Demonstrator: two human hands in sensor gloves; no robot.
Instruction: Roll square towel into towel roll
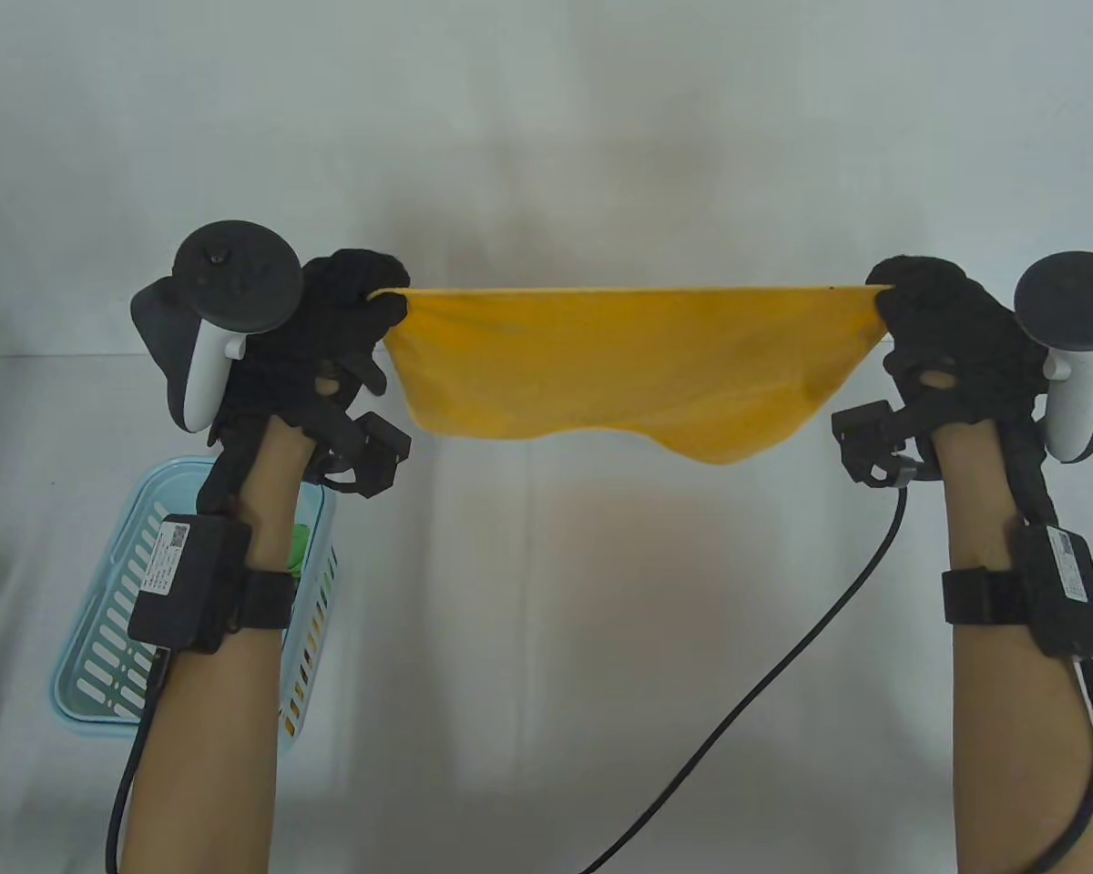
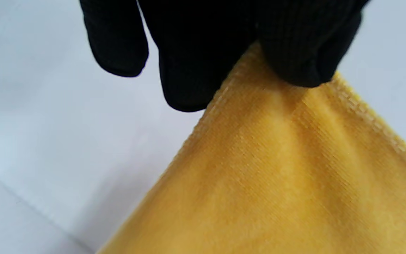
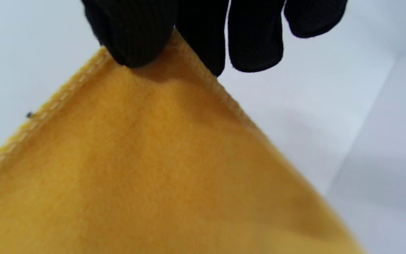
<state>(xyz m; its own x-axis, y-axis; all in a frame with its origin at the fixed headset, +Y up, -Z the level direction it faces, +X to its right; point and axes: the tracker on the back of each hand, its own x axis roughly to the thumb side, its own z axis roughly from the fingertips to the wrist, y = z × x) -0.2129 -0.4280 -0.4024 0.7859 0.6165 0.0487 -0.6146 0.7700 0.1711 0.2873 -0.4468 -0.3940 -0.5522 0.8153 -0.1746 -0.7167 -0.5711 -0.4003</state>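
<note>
Left hand [image 1: 351, 305] and right hand [image 1: 934, 323] each pinch a corner of the towel [image 1: 619, 364], its lower corners hidden.

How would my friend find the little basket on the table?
Start at the white table and look to its left side, under the left hand holding up the yellow towel. The basket sits there: pale blue plastic with slotted walls, the only container around.

Towel [image 1: 619, 364]: yellow woven cloth, matt, fine ribbed nap, stitched hem. Gloves [image 1: 355, 309]: black knit fabric, matt. Basket [image 1: 109, 655]: pale blue slotted plastic, smooth. Table cover [image 1: 546, 637]: white, matt.
</note>
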